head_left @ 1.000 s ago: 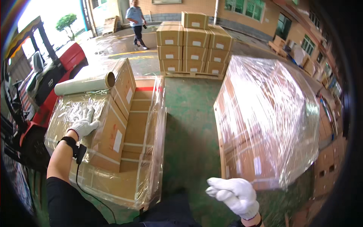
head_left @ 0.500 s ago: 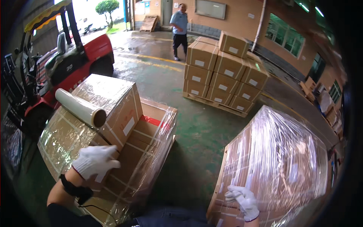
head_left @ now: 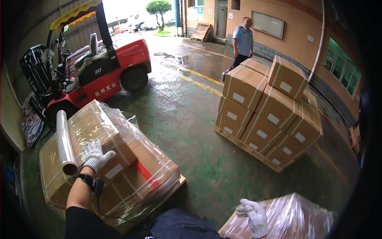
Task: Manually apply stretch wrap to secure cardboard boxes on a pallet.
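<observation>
At the lower left of the frame sits a wrapped stack of cartons [head_left: 119,167], brown boxes under glossy clear film, with a red strip showing through on its near side. The left hand [head_left: 95,154], in a white glove, lies flat with fingers spread on the top carton, its grip closed on nothing. Just left of it a roll of stretch film [head_left: 63,141] rests on the stack, one end jutting past the edge. The right hand [head_left: 252,213], also gloved, rests with loosely curled fingers on a second wrapped stack [head_left: 294,217] at the lower right. Between the two stacks lies open green floor [head_left: 191,131]. An unwrapped pallet of cartons [head_left: 270,115] stands at the right, a red forklift [head_left: 91,71] at the upper left, and a person [head_left: 240,44] at the top.
</observation>
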Demonstrator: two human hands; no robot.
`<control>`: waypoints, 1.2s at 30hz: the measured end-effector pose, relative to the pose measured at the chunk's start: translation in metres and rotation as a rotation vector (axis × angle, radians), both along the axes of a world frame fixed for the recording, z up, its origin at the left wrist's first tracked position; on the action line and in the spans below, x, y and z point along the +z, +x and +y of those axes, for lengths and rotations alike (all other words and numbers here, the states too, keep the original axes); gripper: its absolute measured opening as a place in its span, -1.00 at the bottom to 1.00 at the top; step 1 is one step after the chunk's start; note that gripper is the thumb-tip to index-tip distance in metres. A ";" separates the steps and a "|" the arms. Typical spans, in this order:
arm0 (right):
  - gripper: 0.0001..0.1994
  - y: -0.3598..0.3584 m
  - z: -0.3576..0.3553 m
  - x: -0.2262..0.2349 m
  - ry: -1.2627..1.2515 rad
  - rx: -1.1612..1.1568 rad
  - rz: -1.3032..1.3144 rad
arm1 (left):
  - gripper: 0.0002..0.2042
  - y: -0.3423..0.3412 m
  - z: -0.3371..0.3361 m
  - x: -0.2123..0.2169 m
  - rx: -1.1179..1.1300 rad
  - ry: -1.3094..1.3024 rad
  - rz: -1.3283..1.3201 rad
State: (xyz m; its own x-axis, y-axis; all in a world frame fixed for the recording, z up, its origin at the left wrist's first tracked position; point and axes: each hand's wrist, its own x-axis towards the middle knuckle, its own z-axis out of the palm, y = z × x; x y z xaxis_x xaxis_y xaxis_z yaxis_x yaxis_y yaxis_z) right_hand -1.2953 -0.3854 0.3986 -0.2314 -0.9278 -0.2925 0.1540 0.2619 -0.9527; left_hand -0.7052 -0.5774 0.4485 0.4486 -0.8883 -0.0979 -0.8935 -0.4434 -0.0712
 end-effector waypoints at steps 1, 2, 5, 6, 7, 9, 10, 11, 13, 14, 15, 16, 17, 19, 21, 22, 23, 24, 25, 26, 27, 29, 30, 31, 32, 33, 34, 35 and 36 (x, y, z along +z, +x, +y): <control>-0.59 -0.014 -0.029 -0.003 -0.001 0.082 -0.043 | 0.18 -0.009 -0.001 0.000 0.059 0.033 -0.017; -0.62 -0.025 -0.063 -0.006 -0.008 0.171 -0.082 | 0.18 -0.021 -0.004 0.006 0.123 0.059 -0.020; -0.67 -0.044 -0.168 -0.011 -0.005 0.310 -0.032 | 0.23 -0.039 -0.028 0.008 0.227 0.095 -0.017; -0.66 -0.048 -0.199 -0.014 0.002 0.372 0.009 | 0.24 -0.042 -0.033 0.003 0.282 0.108 -0.045; -0.66 -0.056 -0.235 -0.023 0.050 0.441 0.019 | 0.23 -0.037 -0.041 -0.008 0.325 0.101 -0.098; -0.63 -0.067 -0.295 -0.026 0.085 0.477 -0.002 | 0.23 -0.038 -0.049 -0.005 0.354 0.123 -0.158; -0.63 -0.069 -0.318 -0.020 0.064 0.484 0.004 | 0.23 -0.034 -0.053 -0.006 0.396 0.083 -0.168; -0.61 -0.071 -0.343 -0.011 0.064 0.495 0.115 | 0.21 -0.042 -0.058 0.002 0.409 0.033 -0.152; -0.60 -0.079 -0.395 -0.009 0.113 0.521 0.110 | 0.23 -0.032 -0.075 -0.005 0.448 0.051 -0.153; -0.60 -0.086 -0.422 -0.018 0.136 0.523 0.089 | 0.25 -0.045 -0.098 -0.006 0.398 0.053 -0.129; -0.60 -0.089 -0.451 -0.022 0.173 0.539 0.160 | 0.21 -0.055 -0.113 -0.025 0.268 0.025 -0.242; -0.60 -0.086 -0.479 -0.023 0.183 0.579 0.162 | 0.11 -0.065 -0.121 -0.046 0.035 -0.154 -0.306; -0.61 -0.083 -0.507 -0.023 0.209 0.629 0.170 | -0.01 -0.085 -0.138 -0.058 -0.110 -0.296 -0.293; -0.62 -0.076 -0.564 -0.022 0.255 0.718 0.189 | -0.13 -0.115 -0.185 -0.081 -0.080 -0.117 -0.341; -0.62 -0.053 -0.624 -0.017 0.210 0.838 0.223 | -0.18 -0.133 -0.217 -0.109 0.088 0.131 -0.356; -0.62 -0.043 -0.653 -0.015 0.159 0.908 0.243 | -0.19 -0.140 -0.233 -0.118 0.197 0.274 -0.314; -0.63 -0.033 -0.685 -0.013 0.166 0.946 0.285 | -0.11 -0.148 -0.240 -0.142 0.286 0.347 -0.186; -0.63 -0.022 -0.719 -0.017 0.152 0.993 0.289 | 0.00 -0.165 -0.251 -0.159 0.440 0.296 -0.027; -0.64 -0.014 -0.747 -0.024 0.111 1.036 0.286 | 0.10 -0.191 -0.270 -0.160 0.389 0.465 0.064; -0.64 -0.001 -0.773 -0.024 0.065 1.089 0.277 | -0.25 -0.211 -0.260 -0.202 0.115 0.495 -0.021; -0.66 0.020 -0.795 -0.014 0.105 1.133 0.299 | -0.37 -0.231 -0.280 -0.188 -0.079 0.554 0.385; -0.66 0.079 -0.832 -0.001 0.055 1.318 0.329 | -0.48 -0.253 -0.290 -0.196 0.134 0.165 0.570; -0.67 0.109 -0.847 0.000 0.014 1.458 0.356 | -0.49 -0.257 -0.303 -0.178 0.273 0.181 0.633; -0.66 0.144 -0.862 -0.011 0.116 1.513 0.351 | -0.49 -0.259 -0.303 -0.173 0.311 0.173 0.645; -0.66 0.180 -0.877 -0.029 0.111 1.673 0.384 | -0.50 -0.261 -0.294 -0.173 0.472 -0.039 0.639; -0.66 0.223 -0.888 -0.050 0.107 1.842 0.406 | -0.51 -0.265 -0.282 -0.170 0.641 -0.248 0.612; -0.66 0.271 -0.888 -0.071 -0.123 2.030 0.478 | -0.53 -0.270 -0.269 -0.170 0.825 -0.407 0.656; -0.66 0.318 -0.882 -0.089 -0.370 2.189 0.551 | -0.58 -0.268 -0.263 -0.163 0.953 -0.492 0.637; -0.64 0.365 -0.870 -0.102 -0.492 2.295 0.567 | -0.61 -0.265 -0.254 -0.154 0.991 -0.581 0.571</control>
State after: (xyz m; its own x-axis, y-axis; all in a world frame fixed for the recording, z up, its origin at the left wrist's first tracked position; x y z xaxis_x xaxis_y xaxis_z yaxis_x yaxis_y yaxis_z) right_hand -0.9304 -1.2550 0.2962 0.8729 0.3236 -0.3651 -0.1177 -0.5866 -0.8013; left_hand -0.9702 -0.8310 0.2949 0.9623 -0.1773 -0.2064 -0.0051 -0.7703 0.6377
